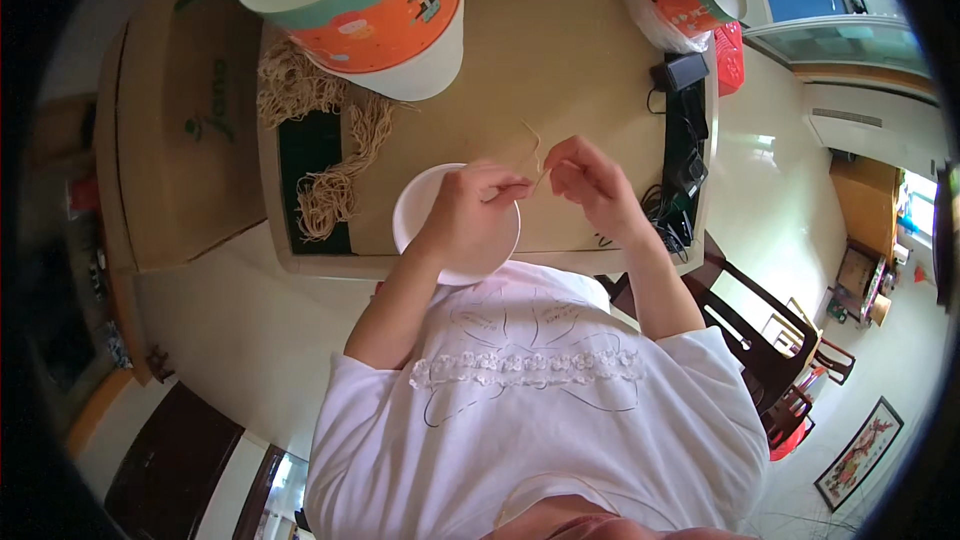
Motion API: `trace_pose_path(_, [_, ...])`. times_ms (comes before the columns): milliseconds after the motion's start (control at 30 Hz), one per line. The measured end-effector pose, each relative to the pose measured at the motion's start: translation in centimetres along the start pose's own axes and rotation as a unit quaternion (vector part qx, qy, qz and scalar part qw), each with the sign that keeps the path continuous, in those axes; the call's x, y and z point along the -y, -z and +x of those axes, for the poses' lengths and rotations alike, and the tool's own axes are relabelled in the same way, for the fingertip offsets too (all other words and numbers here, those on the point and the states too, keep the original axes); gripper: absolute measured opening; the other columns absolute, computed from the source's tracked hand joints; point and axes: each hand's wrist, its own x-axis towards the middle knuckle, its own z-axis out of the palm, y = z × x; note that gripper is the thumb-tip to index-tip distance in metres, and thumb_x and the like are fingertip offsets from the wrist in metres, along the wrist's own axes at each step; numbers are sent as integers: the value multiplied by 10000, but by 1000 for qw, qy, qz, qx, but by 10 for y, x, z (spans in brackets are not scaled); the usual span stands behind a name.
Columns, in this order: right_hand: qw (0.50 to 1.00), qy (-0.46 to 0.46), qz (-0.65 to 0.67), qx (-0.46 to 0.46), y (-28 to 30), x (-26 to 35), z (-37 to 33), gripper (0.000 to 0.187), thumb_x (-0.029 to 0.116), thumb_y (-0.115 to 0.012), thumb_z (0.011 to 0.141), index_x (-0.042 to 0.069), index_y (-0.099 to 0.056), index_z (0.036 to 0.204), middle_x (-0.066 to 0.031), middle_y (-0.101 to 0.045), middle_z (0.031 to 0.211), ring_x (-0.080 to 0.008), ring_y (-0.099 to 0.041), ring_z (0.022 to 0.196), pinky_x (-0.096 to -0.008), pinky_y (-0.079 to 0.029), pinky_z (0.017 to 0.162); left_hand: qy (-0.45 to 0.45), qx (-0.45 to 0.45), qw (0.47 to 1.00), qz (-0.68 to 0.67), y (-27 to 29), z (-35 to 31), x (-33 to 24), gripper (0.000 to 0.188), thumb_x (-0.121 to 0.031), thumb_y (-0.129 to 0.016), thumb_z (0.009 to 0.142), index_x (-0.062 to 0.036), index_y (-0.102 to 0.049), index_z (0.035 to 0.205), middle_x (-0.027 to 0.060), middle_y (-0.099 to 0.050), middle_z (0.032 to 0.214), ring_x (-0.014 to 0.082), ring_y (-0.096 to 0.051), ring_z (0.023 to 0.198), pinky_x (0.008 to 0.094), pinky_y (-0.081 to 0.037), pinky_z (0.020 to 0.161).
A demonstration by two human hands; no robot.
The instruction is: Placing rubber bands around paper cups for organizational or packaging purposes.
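Brown, flat sheeting [570,40] covers the middle of the pale-rimmed tabletop [320,265] in front of us, with dark green showing at its left and right sides. Between our two hands, just beyond the near edge, we have a thin, tan, string-like strand [538,152], its free end curling away from us over the sheeting. Our left hand [465,205] reaches across a white, round, open bowl [408,210], thumb and forefinger pressed together on the strand. Our right hand [595,185] meets it from the other side, fingers bent and bunched at the strand; we cannot tell whether they are clamped on it or only touching.

For something this fine, we would do best with the very tips, a light pinch and both hands close together, as they are. Pulling hard could snap or fray it, so we should judge the tension by feel. Keeping the free end clear of our knuckles would help us see the contact. Loose, tangled bundles of tan strands [328,205] lie to the left, beside a large orange, green and white tub [390,20], well apart from the black cables [675,215] at the right.
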Motion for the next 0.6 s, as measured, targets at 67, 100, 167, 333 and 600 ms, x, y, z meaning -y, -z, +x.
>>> trace_pose_path(67, [999, -15, -31, -14, 8, -2, -2, 175, -60, -405, 900, 12, -535, 993, -23, -518, 771, -98, -502, 721, -240, -430, 669, 51, -56, 997, -22, 0, -10, 11, 163, -55, -711, 760, -43, -714, 922, 93, -678, 820, 215, -659, 767, 298, -517, 691])
trace_pose_path(100, [999, -10, -34, 10, 11, -7, -2, 147, 12, -407, 940, 26, -539, 1004, -9, -508, 771, -91, -483, 716, -223, -400, 647, 46, -96, 993, -57, -3, -9, 10, 214, -33, -708, 758, -60, -712, 971, 92, -683, 837, 187, -656, 738, 292, -507, 656])
trace_pose_path(167, [998, -10, -43, 42, 8, -10, -5, 142, 75, -411, 979, 39, -545, 1012, 1, -502, 775, -85, -464, 709, -212, -376, 628, 57, -77, 995, -29, -5, -10, -1, 211, -21, -694, 769, -53, -706, 977, 97, -684, 849, 188, -658, 740, 290, -506, 652])
trace_pose_path(333, [999, -3, 10, 47, -9, 5, -11, 134, -18, -426, 923, 23, -539, 985, -59, -537, 797, -135, -532, 739, -272, -448, 681, 32, -20, 997, -68, -22, -8, -3, 223, 17, -667, 774, -20, -681, 994, 120, -671, 858, 205, -631, 695, 297, -503, 639])
trace_pose_path(600, [954, -59, -289, 53, -3, 11, -14, 235, 65, -628, 863, 32, -571, 1088, -41, -508, 774, -132, -463, 689, -237, -412, 655, 22, -64, 997, 24, -17, -20, 4, 93, -55, -701, 757, -15, -702, 841, 99, -641, 820, 262, -616, 760, 335, -489, 684])
